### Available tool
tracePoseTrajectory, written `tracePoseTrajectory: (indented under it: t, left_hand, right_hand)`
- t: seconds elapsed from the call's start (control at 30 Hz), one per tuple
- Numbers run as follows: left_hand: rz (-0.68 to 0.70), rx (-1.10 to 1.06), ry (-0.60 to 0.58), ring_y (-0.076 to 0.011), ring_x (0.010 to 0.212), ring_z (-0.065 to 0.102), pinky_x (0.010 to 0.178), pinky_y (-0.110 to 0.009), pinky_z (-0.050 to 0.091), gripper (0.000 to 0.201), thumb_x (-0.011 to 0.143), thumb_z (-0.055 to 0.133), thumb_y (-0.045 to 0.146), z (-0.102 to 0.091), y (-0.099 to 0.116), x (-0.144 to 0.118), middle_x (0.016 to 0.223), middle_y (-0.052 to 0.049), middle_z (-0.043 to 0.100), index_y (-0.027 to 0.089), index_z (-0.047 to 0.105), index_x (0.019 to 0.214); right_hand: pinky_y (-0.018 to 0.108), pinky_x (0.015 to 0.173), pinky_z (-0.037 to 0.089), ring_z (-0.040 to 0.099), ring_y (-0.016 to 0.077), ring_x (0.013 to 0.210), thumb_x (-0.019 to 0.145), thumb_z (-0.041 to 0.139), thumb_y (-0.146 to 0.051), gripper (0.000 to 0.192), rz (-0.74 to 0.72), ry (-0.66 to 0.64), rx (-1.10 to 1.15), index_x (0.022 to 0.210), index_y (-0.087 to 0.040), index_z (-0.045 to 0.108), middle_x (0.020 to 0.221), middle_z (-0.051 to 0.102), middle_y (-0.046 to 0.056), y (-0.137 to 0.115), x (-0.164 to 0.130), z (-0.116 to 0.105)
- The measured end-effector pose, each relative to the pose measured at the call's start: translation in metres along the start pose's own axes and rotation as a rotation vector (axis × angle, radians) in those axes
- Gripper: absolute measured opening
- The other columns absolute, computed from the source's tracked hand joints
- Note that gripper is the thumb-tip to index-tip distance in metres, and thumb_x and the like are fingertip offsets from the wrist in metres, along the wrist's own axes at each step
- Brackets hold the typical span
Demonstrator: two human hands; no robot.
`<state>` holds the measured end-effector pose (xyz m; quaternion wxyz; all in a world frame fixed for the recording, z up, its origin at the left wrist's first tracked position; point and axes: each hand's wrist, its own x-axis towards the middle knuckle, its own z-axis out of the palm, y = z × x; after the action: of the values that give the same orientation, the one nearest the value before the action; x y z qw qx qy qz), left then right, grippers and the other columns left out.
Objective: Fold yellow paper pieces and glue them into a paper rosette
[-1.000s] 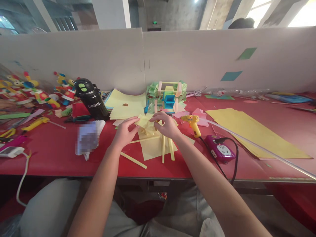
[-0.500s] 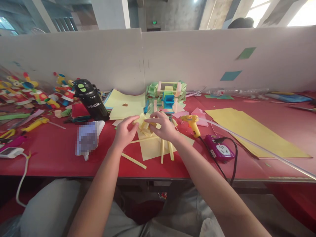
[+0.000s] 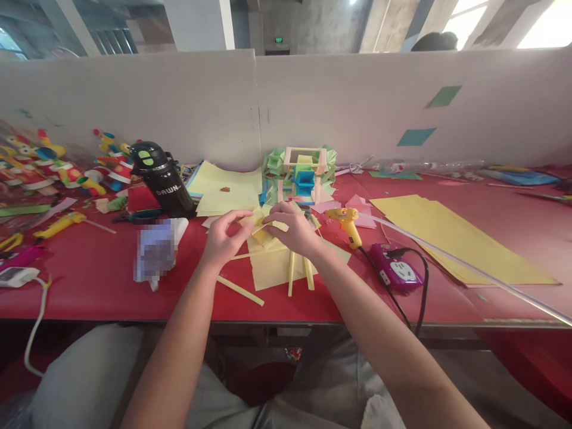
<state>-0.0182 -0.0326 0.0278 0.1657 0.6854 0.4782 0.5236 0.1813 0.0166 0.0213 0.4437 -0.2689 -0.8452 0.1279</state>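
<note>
Pinching, bare left hand (image 3: 226,239): I am watching its thumb and fingers gripping the left side of a folded pale-yellow paper piece (image 3: 264,238).
Bare right hand (image 3: 295,227): its bent fingers are pinching the right side — I am only partly seeing the fingertips.
Paper piece: it is sitting between both hands, over a flat pale-yellow paper sheet (image 3: 271,273) on the red-covered table (image 3: 187,301).
Narrow pale-yellow paper strip (image 3: 241,291): lying near, below the left hand.
Yellow plastic glue gun (image 3: 349,225): resting right of the right hand — its black cord (image 3: 378,277) is trailing beside a purple socket box (image 3: 399,271).
</note>
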Motion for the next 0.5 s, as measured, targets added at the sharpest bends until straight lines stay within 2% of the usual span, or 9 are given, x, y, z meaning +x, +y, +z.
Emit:
tracePoseTrajectory:
  t: [0.1,0.2,0.33,0.5]
  left_hand:
    - [0.109,0.113,-0.035,-0.0239,0.11,0.066,0.096,-0.034,0.052,0.034,0.08,0.074,0.033,0.001,0.005,-0.001,0.115,-0.005,0.073,0.022,0.069,0.112]
    - [0.206,0.179,-0.018,-0.0228,0.107,0.068,0.096,-0.035,0.052,0.03,0.084,0.069,0.027,0.004,0.005,-0.001,0.114,-0.005,0.073,0.021,0.067,0.113]
    - [0.212,0.181,0.021,-0.0221,0.108,0.068,0.096,-0.034,0.052,0.029,0.086,0.066,0.023,0.005,0.001,-0.001,0.116,-0.006,0.073,0.02,0.065,0.115]
    - [0.198,0.153,0.033,-0.0217,0.112,0.067,0.098,-0.034,0.052,0.032,0.087,0.065,0.024,0.005,0.001,-0.002,0.118,-0.006,0.072,0.021,0.063,0.119]
  right_hand:
    - [0.039,0.085,0.051,0.06,0.0225,0.095,0.089,0.065,-0.025,0.011,0.024,0.013,-0.008,0.093,-0.024,0.074,0.098,0.062,0.007,-0.003,0.001,0.0]
    - [0.036,0.081,0.051,0.06,0.0213,0.093,0.088,0.066,-0.028,0.01,0.057,0.02,0.038,0.094,-0.023,0.073,0.098,0.063,0.007,-0.007,0.002,0.0]
    - [0.032,0.072,0.05,0.059,0.0183,0.087,0.086,0.066,-0.027,0.012,0.127,0.034,0.112,0.096,-0.021,0.067,0.095,0.065,0.005,-0.012,0.003,0.0]
    - [0.031,0.073,0.05,0.059,0.0171,0.085,0.086,0.066,-0.029,0.013,0.144,0.069,0.161,0.096,-0.021,0.064,0.096,0.065,0.005,-0.013,0.003,0.001]
